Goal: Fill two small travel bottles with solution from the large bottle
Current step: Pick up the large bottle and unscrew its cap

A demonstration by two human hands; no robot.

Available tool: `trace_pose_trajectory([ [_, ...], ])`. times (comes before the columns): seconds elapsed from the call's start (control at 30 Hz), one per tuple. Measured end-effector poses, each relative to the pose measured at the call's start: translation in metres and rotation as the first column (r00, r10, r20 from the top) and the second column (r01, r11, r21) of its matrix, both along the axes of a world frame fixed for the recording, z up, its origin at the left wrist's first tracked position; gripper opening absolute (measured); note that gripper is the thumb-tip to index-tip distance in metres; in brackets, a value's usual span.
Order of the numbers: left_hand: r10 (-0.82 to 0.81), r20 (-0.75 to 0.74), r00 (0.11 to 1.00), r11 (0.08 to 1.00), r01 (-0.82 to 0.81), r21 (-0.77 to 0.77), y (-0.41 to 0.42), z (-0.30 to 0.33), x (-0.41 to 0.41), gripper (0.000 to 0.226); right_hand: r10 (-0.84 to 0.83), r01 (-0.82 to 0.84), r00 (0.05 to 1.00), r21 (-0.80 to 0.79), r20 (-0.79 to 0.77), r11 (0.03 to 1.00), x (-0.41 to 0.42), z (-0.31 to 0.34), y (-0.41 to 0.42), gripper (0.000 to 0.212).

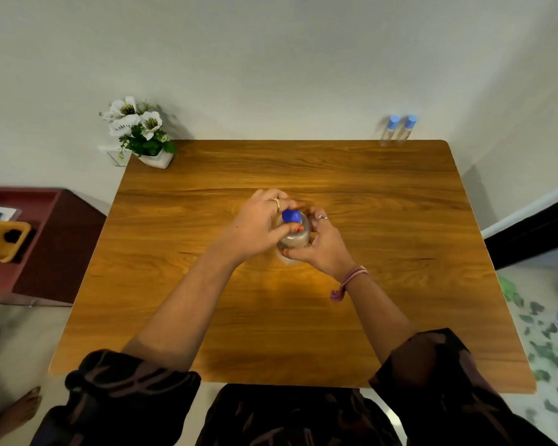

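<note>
The large clear bottle (293,240) stands upright in the middle of the wooden table (271,317), seen from above. Its dark blue cap (291,216) is on. My left hand (259,227) is closed over the cap, fingers around it and thumb against the bottle's shoulder. My right hand (319,243) grips the bottle's body from the right. Two small clear travel bottles (397,130) with light blue caps stand side by side at the table's far right corner, well away from both hands.
A white pot of white flowers (142,133) sits at the table's far left corner. A dark red side cabinet (29,239) holding a yellow container (4,241) stands left of the table. A wall runs behind the table.
</note>
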State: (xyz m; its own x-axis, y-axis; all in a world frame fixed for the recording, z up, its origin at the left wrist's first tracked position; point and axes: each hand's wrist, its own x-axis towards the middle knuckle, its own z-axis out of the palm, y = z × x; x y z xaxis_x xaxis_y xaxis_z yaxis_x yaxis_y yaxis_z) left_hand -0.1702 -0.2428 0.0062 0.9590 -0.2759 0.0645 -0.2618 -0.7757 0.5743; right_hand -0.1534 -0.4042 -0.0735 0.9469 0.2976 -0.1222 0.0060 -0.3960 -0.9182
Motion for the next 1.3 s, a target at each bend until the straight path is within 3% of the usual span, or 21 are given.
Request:
trace_pose_trajectory([
  [0.1, 0.148, 0.029, 0.989, 0.966, -0.138, -0.217, 0.005, -0.001, 0.007, 0.036, -0.036, 0.036, 0.999, -0.016, 0.003, 0.999, 0.003, -0.002, 0.001, 0.076],
  [0.17, 0.235, -0.064, 0.970, 0.877, -0.240, -0.415, 0.014, -0.007, 0.011, 0.034, -0.058, 0.059, 0.998, -0.039, 0.010, 0.998, 0.006, -0.002, 0.000, 0.077],
  [0.23, 0.280, -0.173, 0.944, 0.803, -0.329, -0.496, 0.026, -0.021, 0.014, 0.031, -0.078, 0.078, 0.997, -0.052, 0.004, 0.996, 0.010, -0.003, -0.001, 0.076],
  [0.37, 0.298, -0.302, 0.906, 0.821, -0.405, -0.403, 0.046, -0.064, 0.015, 0.027, -0.120, 0.119, 0.992, -0.045, -0.025, 0.992, 0.016, -0.006, 0.001, 0.079],
  [0.43, 0.286, -0.358, 0.889, 0.863, -0.401, -0.306, 0.053, -0.085, 0.014, 0.037, -0.134, 0.132, 0.990, -0.049, -0.043, 0.990, 0.019, -0.008, 0.004, 0.080],
  [0.53, 0.282, -0.359, 0.890, 0.925, -0.351, -0.142, 0.056, -0.109, 0.011, 0.044, -0.132, 0.128, 0.990, -0.076, -0.054, 0.989, 0.022, -0.011, 0.008, 0.076],
  [0.7, 0.334, -0.395, 0.856, 0.924, -0.381, -0.044, 0.056, -0.138, 0.008, 0.048, -0.106, 0.097, 0.991, -0.104, -0.085, 0.990, 0.022, -0.020, 0.011, 0.077],
  [0.83, 0.287, -0.377, 0.881, 0.956, -0.289, 0.051, 0.058, -0.149, 0.006, 0.051, -0.084, 0.072, 0.991, -0.112, -0.105, 0.991, 0.022, -0.021, 0.010, 0.079],
  [1.3, 0.269, -0.317, 0.910, 0.957, -0.290, -0.021, 0.041, -0.157, 0.010, 0.048, 0.020, -0.078, 0.979, -0.282, -0.205, 0.956, 0.032, -0.020, 0.003, 0.099],
])
